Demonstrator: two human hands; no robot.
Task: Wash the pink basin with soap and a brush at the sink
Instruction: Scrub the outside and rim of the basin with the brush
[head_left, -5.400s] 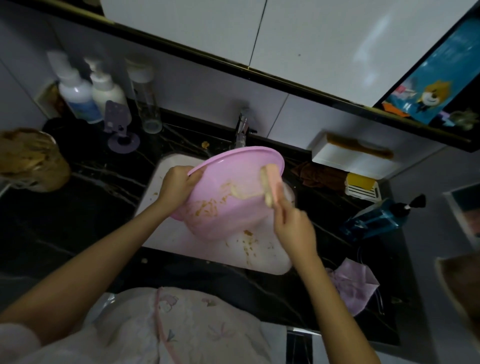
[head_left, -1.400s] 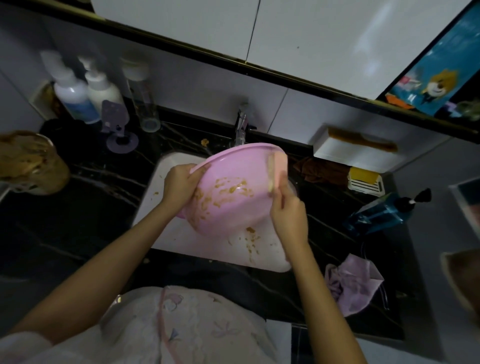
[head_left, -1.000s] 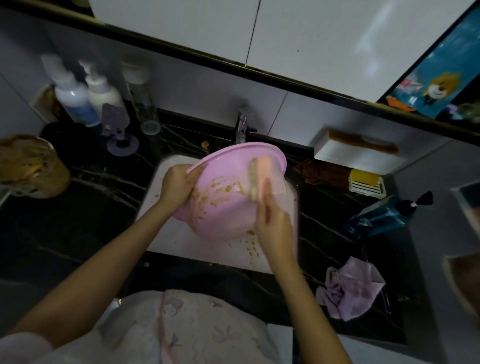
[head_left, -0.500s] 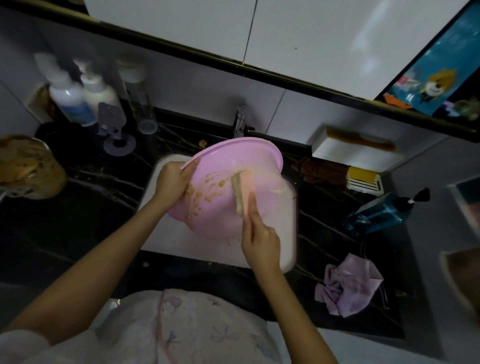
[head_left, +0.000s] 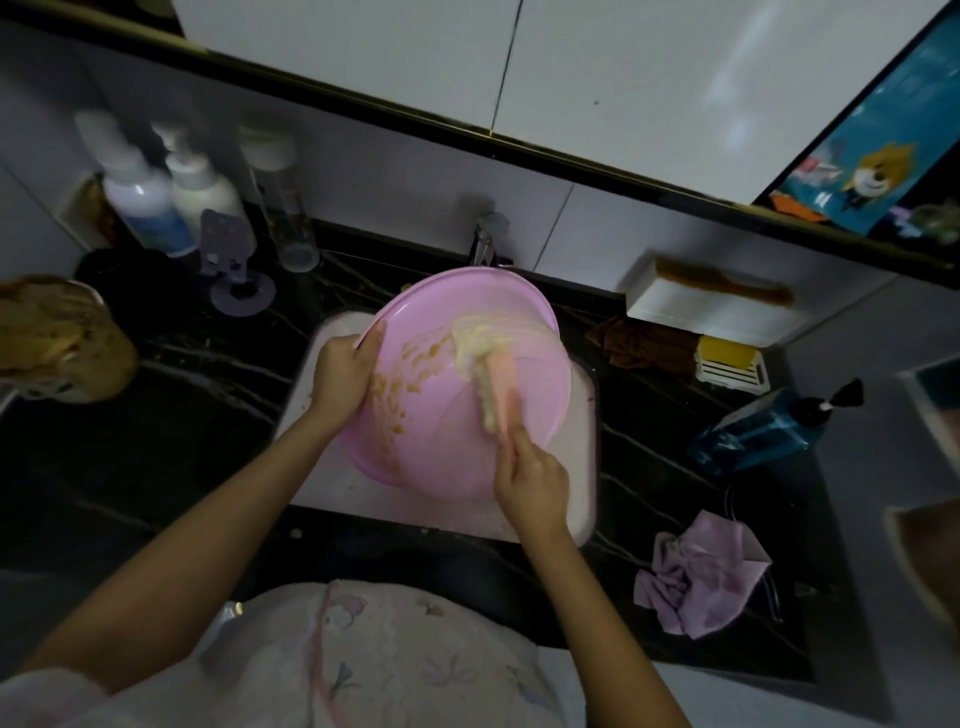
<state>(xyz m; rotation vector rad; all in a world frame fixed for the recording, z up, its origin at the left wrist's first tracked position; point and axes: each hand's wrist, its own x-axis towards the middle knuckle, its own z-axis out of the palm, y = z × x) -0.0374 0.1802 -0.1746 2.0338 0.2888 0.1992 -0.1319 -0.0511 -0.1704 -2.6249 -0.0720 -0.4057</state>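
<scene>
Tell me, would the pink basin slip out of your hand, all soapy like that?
Probably a bit slippery: pale foam smears the inside of the pink basin near the brush. It looks light, since the left hand alone holds it tilted by the rim. Likely stiff plastic; the rim shows no sag.

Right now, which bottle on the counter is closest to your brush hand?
The blue bottle with the black pump, alone right of the sink. The two white pump bottles and the clear bottle stand grouped at the back left.
</scene>
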